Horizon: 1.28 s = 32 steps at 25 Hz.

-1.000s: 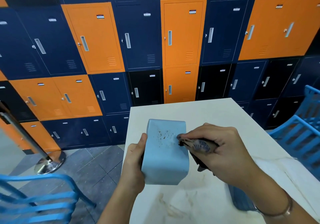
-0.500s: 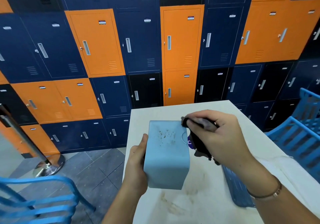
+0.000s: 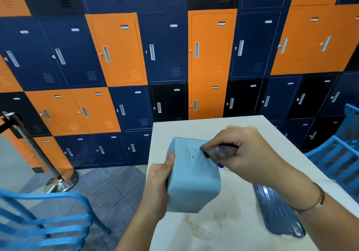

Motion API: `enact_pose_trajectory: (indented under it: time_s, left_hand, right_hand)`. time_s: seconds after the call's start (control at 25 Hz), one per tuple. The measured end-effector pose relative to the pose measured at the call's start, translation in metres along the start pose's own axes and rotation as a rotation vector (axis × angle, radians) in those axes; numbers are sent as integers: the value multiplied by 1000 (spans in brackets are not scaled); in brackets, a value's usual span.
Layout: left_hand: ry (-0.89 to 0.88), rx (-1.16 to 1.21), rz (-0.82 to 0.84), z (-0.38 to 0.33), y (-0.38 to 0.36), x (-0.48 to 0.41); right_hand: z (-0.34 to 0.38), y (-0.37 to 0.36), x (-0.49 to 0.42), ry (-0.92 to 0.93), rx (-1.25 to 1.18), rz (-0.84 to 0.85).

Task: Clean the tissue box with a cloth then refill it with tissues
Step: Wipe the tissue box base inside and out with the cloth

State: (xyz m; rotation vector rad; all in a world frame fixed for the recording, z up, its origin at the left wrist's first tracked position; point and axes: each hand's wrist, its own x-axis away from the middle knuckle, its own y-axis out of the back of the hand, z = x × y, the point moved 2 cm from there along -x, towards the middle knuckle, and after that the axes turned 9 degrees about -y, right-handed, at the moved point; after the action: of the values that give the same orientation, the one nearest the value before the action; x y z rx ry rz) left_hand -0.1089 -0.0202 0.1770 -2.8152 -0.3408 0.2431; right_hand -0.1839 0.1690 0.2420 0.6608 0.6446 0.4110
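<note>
Over the white table (image 3: 204,128), I logged the pale blue tissue box (image 3: 192,178), tilted. It sat between the left hand (image 3: 157,188), which gripped its side with thumb on top, and the right hand (image 3: 246,153), which pinched a dark cloth (image 3: 220,151) against the top face. Brown specks (image 3: 191,153) lay just left of that cloth. My judgement: brace the box firmly and drag the cloth leftward across them.
</note>
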Motion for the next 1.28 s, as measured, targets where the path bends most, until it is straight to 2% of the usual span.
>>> enact_pose_trajectory:
  time_s: [0.08, 0.24, 0.36, 0.48, 0.52, 0.64, 0.76, 0.88, 0.92, 1.04, 1.16, 1.2, 1.28]
  left_hand:
    - [13, -6, -14, 0, 1, 1]
    - [10, -32, 44, 6, 2, 1]
    - [20, -35, 74, 11, 6, -2]
    - [43, -64, 71, 12, 4, -3]
    - [40, -68, 75, 9, 1, -2]
    - [17, -52, 99, 11, 1, -4]
    - [10, -72, 127, 13, 2, -6]
    - [-3, -67, 154, 10, -3, -7]
    - [3, -61, 155, 9, -5, -7]
    - [32, -75, 124, 9, -8, -9]
    - [9, -69, 137, 7, -8, -11]
    - [14, -69, 122, 6, -8, -12]
    - [39, -72, 106, 5, -9, -13]
  right_hand:
    - [3, -5, 3, 66, -35, 76]
    - [-1, 1, 2, 1, 46, -5]
    - [7, -8, 7, 120, -11, 134]
    - [-3, 3, -2, 24, 46, -75]
    - [-3, 5, -1, 37, 73, -104]
    - [0, -4, 7, 144, 12, -41]
    - [-1, 4, 7, 45, 27, -192]
    - [11, -6, 16, 244, 63, -99]
    - [13, -5, 16, 270, 76, -78]
    - [10, 6, 9, 159, 182, -202]
    - [19, -6, 15, 346, 213, -69]
    - [20, -6, 13, 348, 210, -62]
    - [15, 4, 3, 188, 201, -174]
